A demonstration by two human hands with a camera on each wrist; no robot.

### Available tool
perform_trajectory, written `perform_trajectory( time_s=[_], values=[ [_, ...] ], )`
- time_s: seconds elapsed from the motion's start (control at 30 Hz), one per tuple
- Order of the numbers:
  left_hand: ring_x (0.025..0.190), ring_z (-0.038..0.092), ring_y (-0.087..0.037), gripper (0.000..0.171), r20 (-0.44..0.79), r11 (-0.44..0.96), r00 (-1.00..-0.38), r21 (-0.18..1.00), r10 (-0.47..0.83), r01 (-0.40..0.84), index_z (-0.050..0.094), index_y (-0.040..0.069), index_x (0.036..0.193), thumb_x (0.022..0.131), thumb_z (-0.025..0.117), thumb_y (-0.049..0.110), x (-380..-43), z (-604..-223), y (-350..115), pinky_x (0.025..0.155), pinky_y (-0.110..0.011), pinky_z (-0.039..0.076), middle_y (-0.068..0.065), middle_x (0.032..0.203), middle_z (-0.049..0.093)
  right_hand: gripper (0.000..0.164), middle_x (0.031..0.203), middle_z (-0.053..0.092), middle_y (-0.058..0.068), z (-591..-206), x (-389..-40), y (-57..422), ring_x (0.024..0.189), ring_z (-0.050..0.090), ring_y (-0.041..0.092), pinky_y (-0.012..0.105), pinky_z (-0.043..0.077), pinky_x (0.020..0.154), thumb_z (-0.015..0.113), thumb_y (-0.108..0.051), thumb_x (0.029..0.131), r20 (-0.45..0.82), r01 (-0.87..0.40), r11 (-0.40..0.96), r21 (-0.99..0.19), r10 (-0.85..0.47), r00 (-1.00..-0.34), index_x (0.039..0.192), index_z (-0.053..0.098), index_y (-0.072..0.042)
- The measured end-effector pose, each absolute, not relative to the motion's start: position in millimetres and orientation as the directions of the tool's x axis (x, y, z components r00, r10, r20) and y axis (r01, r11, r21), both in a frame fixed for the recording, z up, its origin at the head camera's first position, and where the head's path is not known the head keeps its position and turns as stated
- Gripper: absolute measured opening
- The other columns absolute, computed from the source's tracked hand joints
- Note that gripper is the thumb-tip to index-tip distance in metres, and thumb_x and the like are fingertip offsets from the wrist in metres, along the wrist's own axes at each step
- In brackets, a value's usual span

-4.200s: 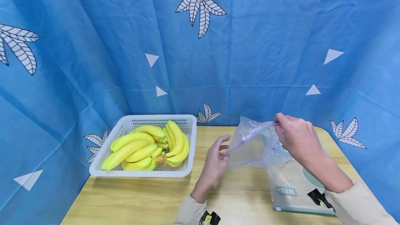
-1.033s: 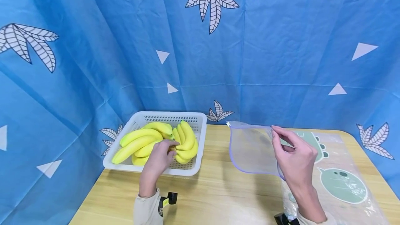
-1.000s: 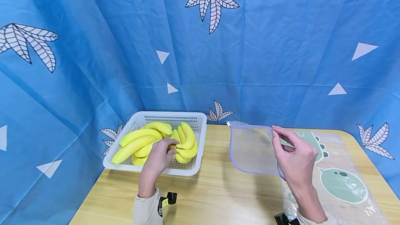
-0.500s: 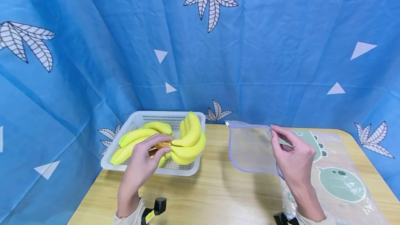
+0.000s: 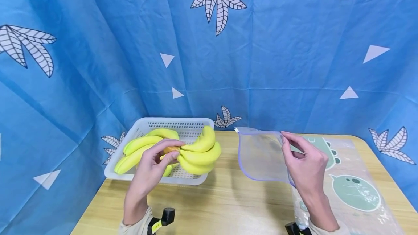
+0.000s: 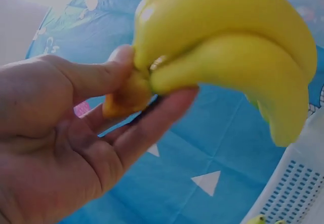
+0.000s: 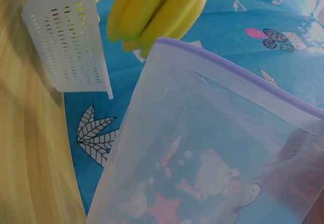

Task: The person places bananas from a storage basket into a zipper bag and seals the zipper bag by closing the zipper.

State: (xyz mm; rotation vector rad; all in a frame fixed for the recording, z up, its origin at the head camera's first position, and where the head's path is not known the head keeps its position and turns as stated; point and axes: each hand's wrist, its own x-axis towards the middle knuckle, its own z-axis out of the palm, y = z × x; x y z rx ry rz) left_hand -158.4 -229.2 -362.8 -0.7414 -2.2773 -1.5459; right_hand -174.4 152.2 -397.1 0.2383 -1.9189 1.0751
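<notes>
Pinching left hand (image 5: pixel 151 168): I have the banana bunch (image 5: pixel 199 159) over the basket (image 5: pixel 192 181).
Right hand (image 5: pixel 306 162): clear bag (image 5: pixel 261 157) pinched, right of the basket.

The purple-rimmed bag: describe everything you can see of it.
The bag looks like translucent plastic, with a purple strip round its mouth and a white piece at its far left corner. Printed figures, including a reddish star, show on its side. Its mouth gapes; the right hand pinches the rim. It is right of the white basket; whether its bottom touches the table is hidden.
</notes>
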Motion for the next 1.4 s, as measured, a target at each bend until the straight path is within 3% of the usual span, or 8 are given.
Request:
perform_trajectory(
  time_s=[0.13,0.37,0.43,0.6,0.8,1.03,1.23,1.4],
  values=[
    [0.092,0.071,-0.018,0.026,0.49,0.18,-0.848,0.833,0.203,0.524,0.069,-0.005,0.123,0.098,0.061,-0.007,-163.4,-365.9,-227.5,0.073,-0.041,0.063,-0.017,0.117,0.065,0.018,0.099,0.078,0.012,-396.7,-174.2,152.0,0.095,0.065,-0.015,0.006,0.052,0.072,0.073,-0.002,0.09,0.774,-0.535,0.605,-0.59,0.236,-0.587,0.107,0.08,-0.002],
    [0.094,0.071,-0.016,0.039,0.441,0.139,-0.895,0.885,0.065,0.445,0.069,-0.007,0.123,0.085,0.074,-0.014,-171.4,-372.4,-228.6,0.078,-0.028,0.062,-0.014,0.12,0.066,0.019,0.102,0.078,0.012,-395.7,-172.2,151.6,0.096,0.064,-0.016,0.007,0.052,0.072,0.074,-0.005,0.091,0.753,-0.515,0.606,-0.607,0.23,-0.616,0.109,0.079,-0.002],
    [0.105,0.067,-0.016,0.044,0.463,0.155,-0.884,0.87,0.068,0.468,0.068,-0.007,0.124,0.082,0.076,-0.015,-172.6,-372.7,-229.4,0.08,-0.024,0.061,-0.015,0.125,0.065,0.019,0.102,0.078,0.012,-396.2,-172.4,151.4,0.095,0.064,-0.015,0.007,0.052,0.072,0.074,-0.004,0.091,0.755,-0.517,0.604,-0.606,0.231,-0.614,0.108,0.079,-0.002],
    [0.13,0.056,-0.029,0.044,0.523,0.106,-0.848,0.842,0.087,0.53,0.066,-0.008,0.127,0.084,0.074,-0.015,-171.8,-369.6,-229.3,0.096,-0.031,0.057,-0.024,0.135,0.061,0.018,0.1,0.078,0.011,-398.5,-174.5,150.0,0.094,0.065,-0.014,0.006,0.052,0.071,0.074,-0.004,0.09,0.772,-0.537,0.604,-0.589,0.226,-0.594,0.108,0.08,-0.003],
    [0.118,0.062,-0.027,0.048,0.506,-0.012,-0.844,0.859,0.179,0.512,0.057,-0.008,0.138,0.091,0.064,-0.018,-168.1,-367.2,-228.5,0.095,-0.033,0.057,-0.024,0.144,0.052,0.018,0.099,0.078,0.01,-399.7,-176.4,149.4,0.093,0.065,-0.014,0.007,0.053,0.07,0.074,-0.004,0.09,0.784,-0.539,0.616,-0.574,0.224,-0.579,0.106,0.08,-0.004],
    [0.12,0.064,-0.025,0.038,0.582,0.113,-0.813,0.806,0.021,0.581,0.068,-0.009,0.124,0.087,0.071,-0.016,-177.9,-373.3,-221.0,0.089,-0.03,0.059,-0.022,0.132,0.064,0.018,0.1,0.078,0.011,-400.0,-176.4,150.3,0.094,0.063,-0.017,0.008,0.053,0.07,0.074,-0.004,0.09,0.774,-0.531,0.617,-0.581,0.217,-0.594,0.107,0.08,-0.003],
    [0.116,0.067,-0.021,0.043,0.604,0.148,-0.797,0.79,-0.02,0.595,0.069,-0.01,0.122,0.081,0.072,-0.023,-183.9,-379.1,-218.9,0.089,-0.03,0.058,-0.024,0.129,0.064,0.018,0.1,0.078,0.011,-400.1,-176.5,151.4,0.095,0.063,-0.017,0.007,0.052,0.071,0.075,-0.004,0.09,0.773,-0.53,0.616,-0.583,0.219,-0.596,0.106,0.08,-0.003],
    [0.113,0.067,-0.023,0.044,0.749,0.366,-0.661,0.632,-0.059,0.683,0.074,-0.004,0.118,0.077,0.078,-0.02,-184.7,-376.7,-214.1,0.091,-0.023,0.057,-0.02,0.122,0.07,0.018,0.101,0.078,0.012,-398.5,-175.4,152.3,0.095,0.062,-0.018,0.006,0.052,0.072,0.074,-0.005,0.09,0.767,-0.523,0.62,-0.585,0.213,-0.605,0.107,0.08,-0.002]
  ],
)
